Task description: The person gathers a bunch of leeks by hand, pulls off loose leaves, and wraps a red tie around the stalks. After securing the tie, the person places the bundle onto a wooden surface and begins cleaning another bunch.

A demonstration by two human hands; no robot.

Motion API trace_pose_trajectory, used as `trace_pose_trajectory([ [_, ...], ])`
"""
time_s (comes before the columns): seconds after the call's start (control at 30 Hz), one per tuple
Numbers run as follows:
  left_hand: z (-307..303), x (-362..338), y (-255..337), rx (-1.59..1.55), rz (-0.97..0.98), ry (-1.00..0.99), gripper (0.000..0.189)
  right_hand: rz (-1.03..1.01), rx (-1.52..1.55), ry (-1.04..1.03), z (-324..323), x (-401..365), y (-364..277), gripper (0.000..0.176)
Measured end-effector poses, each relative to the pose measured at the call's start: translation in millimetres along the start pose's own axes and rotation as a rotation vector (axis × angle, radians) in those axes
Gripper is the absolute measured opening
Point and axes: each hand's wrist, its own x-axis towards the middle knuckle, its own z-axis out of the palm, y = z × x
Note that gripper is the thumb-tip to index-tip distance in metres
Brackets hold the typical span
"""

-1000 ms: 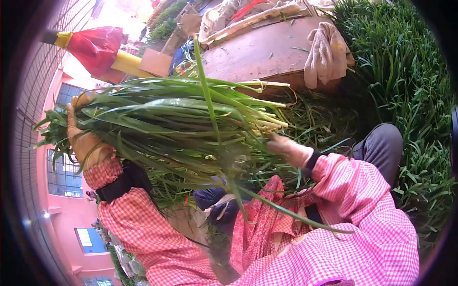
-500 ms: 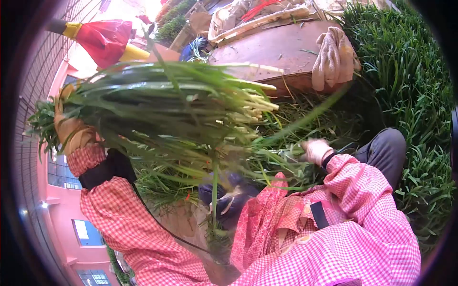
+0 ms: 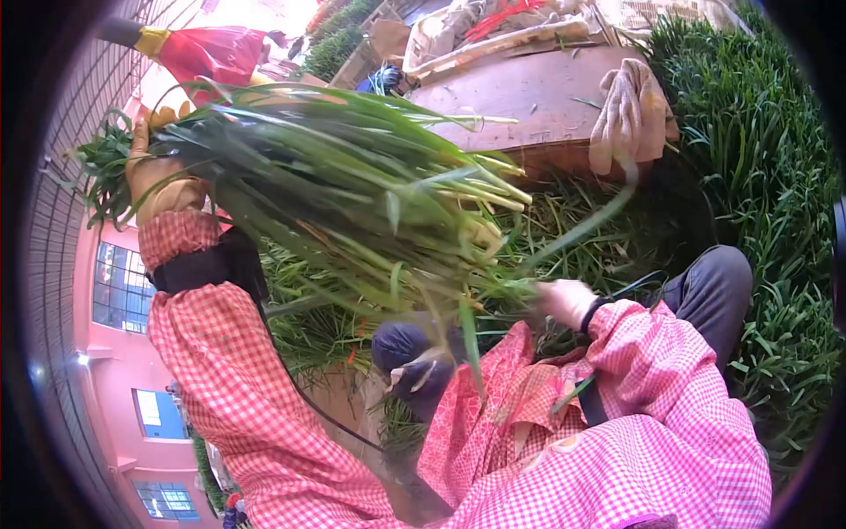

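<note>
A thick bunch of chives (image 3: 352, 176), with long flat green leaves and pale stem ends, is held up sideways in front of me. My left hand (image 3: 163, 181), in a tan glove, wraps round its leafy end. The pale stems point right. Below those stem ends is my right hand (image 3: 566, 304), also covered by a light glove and slightly blurred. Its fingers close on some loose chive leaves (image 3: 509, 289) hanging by the lower edge of the bunch. Exactly how many it grips is hidden.
Cut leaves (image 3: 599, 225) litter the ground ahead. Behind them stands a wooden board (image 3: 520, 97) with a cloth glove (image 3: 627, 115) draped over its corner, and a crate (image 3: 493, 40). Dense greens (image 3: 749, 159) line the right side; wire mesh (image 3: 66, 203) rises at left.
The bunch has tilted, its stem ends dropping lower toward my right hand. My right hand has shifted slightly left and down, closer to the stems. The view has shifted a little.
</note>
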Motion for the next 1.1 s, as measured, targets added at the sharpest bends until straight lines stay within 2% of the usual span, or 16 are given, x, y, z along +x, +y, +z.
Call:
trace_pose_trajectory([
  [0.1,-8.1,9.3,5.1,-0.022,0.013,-0.048,0.030,0.125,-0.279,-0.086,4.2,0.0,37.4,0.044],
  [0.13,-9.0,7.5,9.3,0.014,0.001,-0.096,0.030,0.106,-0.258,-0.085,-25.2,-6.0,5.8,0.057],
  [0.17,-10.8,4.5,10.7,0.050,-0.015,-0.145,0.031,0.023,-0.341,0.189,-34.9,-13.6,-12.5,0.076],
  [0.27,-13.3,14.0,-0.4,0.058,0.026,-0.179,0.030,0.038,0.114,0.374,-84.9,-22.4,-74.7,0.096],
  [0.3,-9.0,13.2,-1.7,0.028,0.002,-0.157,0.031,-0.204,0.278,0.535,-65.8,-11.0,-66.9,0.099],
  [0.33,8.7,-4.4,-2.8,-0.096,-0.018,-0.105,0.033,-0.233,0.445,0.451,-73.9,-16.1,-91.3,0.100],
  [0.37,11.5,-6.2,-4.4,-0.064,-0.016,-0.113,0.031,-0.426,0.345,0.563,-79.0,-22.0,-107.6,0.094],
  [0.53,19.4,1.0,-8.3,-0.047,-0.012,-0.103,0.028,-0.671,-0.028,0.593,-96.6,-21.4,-156.5,0.070],
  [0.63,32.9,-9.7,-1.3,-0.023,0.004,-0.050,0.028,-0.270,-0.211,-0.010,-60.3,17.1,-131.6,0.041],
  [0.7,37.5,-7.1,3.9,-0.058,0.028,0.011,0.031,-0.333,-0.341,-0.332,-26.7,9.4,-98.2,0.041],
  [0.73,31.0,0.5,3.3,0.016,0.080,-0.041,0.027,-0.290,-0.412,-0.418,-3.2,3.7,-76.1,0.038],
  [0.83,17.4,20.4,10.9,-0.120,-0.047,-0.128,0.027,0.186,-0.709,-0.696,77.2,16.1,25.7,0.035],
  [0.9,24.6,6.2,13.4,-0.043,-0.018,-0.099,0.030,0.140,-0.380,-0.453,3.2,-12.2,-9.0,0.030],
  [0.97,26.6,0.2,11.4,-0.036,0.003,-0.090,0.030,0.030,-0.346,-0.212,-37.4,-14.0,-31.1,0.050],
  [1.03,30.8,-0.4,3.2,-0.039,0.001,-0.090,0.030,-0.035,0.073,0.215,-61.0,-20.8,-42.8,0.075],
  [1.1,34.5,-1.4,-2.3,-0.038,-0.003,-0.086,0.030,-0.044,0.630,0.270,-60.4,1.9,-45.6,0.086],
])
